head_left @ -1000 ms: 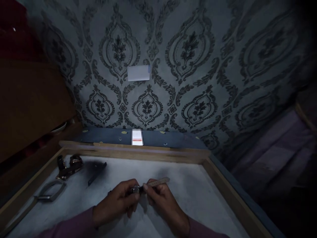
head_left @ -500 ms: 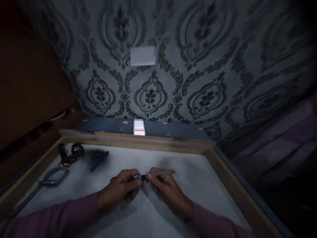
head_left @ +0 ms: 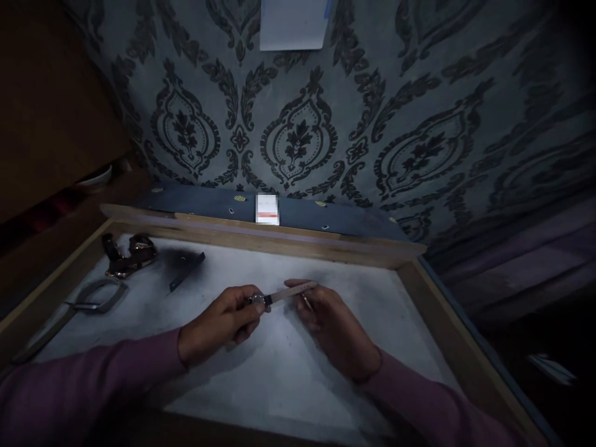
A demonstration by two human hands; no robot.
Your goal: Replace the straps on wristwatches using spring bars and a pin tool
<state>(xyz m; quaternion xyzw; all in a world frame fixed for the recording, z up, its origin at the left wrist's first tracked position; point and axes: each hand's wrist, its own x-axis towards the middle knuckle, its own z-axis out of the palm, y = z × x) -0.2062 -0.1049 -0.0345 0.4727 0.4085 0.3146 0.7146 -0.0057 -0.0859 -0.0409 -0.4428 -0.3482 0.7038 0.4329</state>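
Note:
My left hand (head_left: 228,320) is closed around a wristwatch (head_left: 259,301), its round face showing between thumb and fingers. A pale strap (head_left: 288,292) reaches from the watch to the right, over the fingers of my right hand (head_left: 333,320). That hand is curled near the strap's free end, with a small, thin, light thing (head_left: 307,302) at its fingers, too small to name. Off to the left lie a grey strap with a metal clasp (head_left: 88,305), some dark watches (head_left: 130,254) and a dark narrow flat piece (head_left: 187,272).
A wooden rim (head_left: 261,231) surrounds the white work surface (head_left: 261,385). Behind it, on blue patterned cloth (head_left: 205,197), stands a small blurred white card or screen (head_left: 267,210). White paper (head_left: 293,25) hangs on the patterned wall. Brown furniture (head_left: 51,124) stands at left.
My right hand has slid away from the watch case toward the strap's end, so more strap shows. My left hand still holds the watch. The view has tilted down.

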